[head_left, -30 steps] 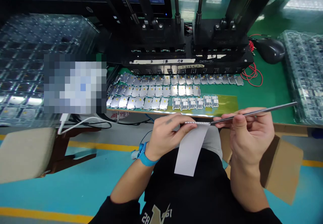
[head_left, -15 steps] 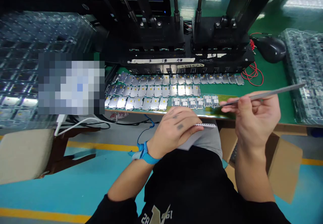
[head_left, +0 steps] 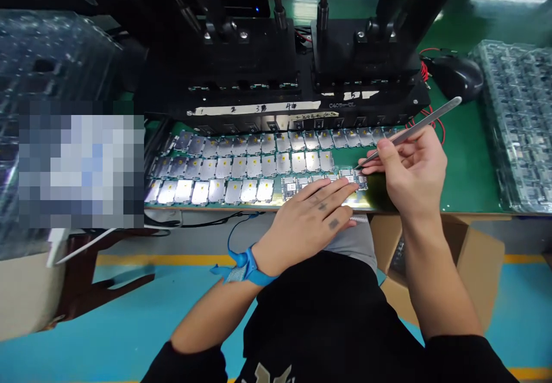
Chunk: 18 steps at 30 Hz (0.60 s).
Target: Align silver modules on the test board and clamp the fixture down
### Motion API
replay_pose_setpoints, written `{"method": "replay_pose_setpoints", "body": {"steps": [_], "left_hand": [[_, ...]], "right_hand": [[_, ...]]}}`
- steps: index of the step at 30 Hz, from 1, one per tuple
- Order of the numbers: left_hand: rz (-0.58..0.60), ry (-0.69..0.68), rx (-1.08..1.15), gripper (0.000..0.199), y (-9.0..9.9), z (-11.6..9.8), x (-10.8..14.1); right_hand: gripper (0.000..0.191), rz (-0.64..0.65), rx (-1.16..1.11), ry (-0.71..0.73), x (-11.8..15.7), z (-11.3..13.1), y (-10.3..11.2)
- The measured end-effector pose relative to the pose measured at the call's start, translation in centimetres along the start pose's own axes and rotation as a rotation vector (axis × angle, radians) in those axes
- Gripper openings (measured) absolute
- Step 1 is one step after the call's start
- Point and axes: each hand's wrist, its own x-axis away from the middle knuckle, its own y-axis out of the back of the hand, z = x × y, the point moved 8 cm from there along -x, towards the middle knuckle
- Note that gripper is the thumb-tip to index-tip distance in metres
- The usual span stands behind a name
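Right hand (head_left: 416,170): fingers (head_left: 390,154) closed around slim metal tweezers (head_left: 429,119), one pair, held aslant. Tip towards 8 o'clock, over the component-side boards; contact cannot be told. Blunt end towards 2 o'clock.

Left hand (head_left: 302,222): at about 8 o'clock from the right hand, palm down. Thumb and forefinger pinched on a white strip (head_left: 361,218) with a toothed edge, mostly hidden; the other fingers (head_left: 330,198) stretched out over the component-side boards. Blue wristband (head_left: 259,276), one, at 8 o'clock.

Component-side boards (head_left: 290,187): one short row on yellow film (head_left: 366,200) at the near edge of the green table (head_left: 472,167), partly covered by the left hand.

Metal-faced boards (head_left: 224,166): three close-set rows, many pieces, yellow dots on most, centred at 10 o'clock from the left hand.

Black test fixture (head_left: 259,114): beyond the rows, towards 12 o'clock; taped numbers, row of switches.

From the right hand: black mouse (head_left: 459,78), 1 o'clock, with red wires (head_left: 440,131) near it; stacked clear trays (head_left: 517,130), 2 o'clock; open cardboard box (head_left: 480,262), 4 to 5 o'clock, below table height.

More clear trays (head_left: 56,43): 10 o'clock, far left.
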Motion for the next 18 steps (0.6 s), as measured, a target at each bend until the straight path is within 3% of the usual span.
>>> {"method": "replay_pose_setpoints", "body": {"steps": [18], "left_hand": [[-0.017, 0.016, 0.047, 0.018, 0.55, 0.09, -0.54]], "right_hand": [[0.024, 0.019, 0.061, -0.032, 0.09, -0.08, -0.06]]}}
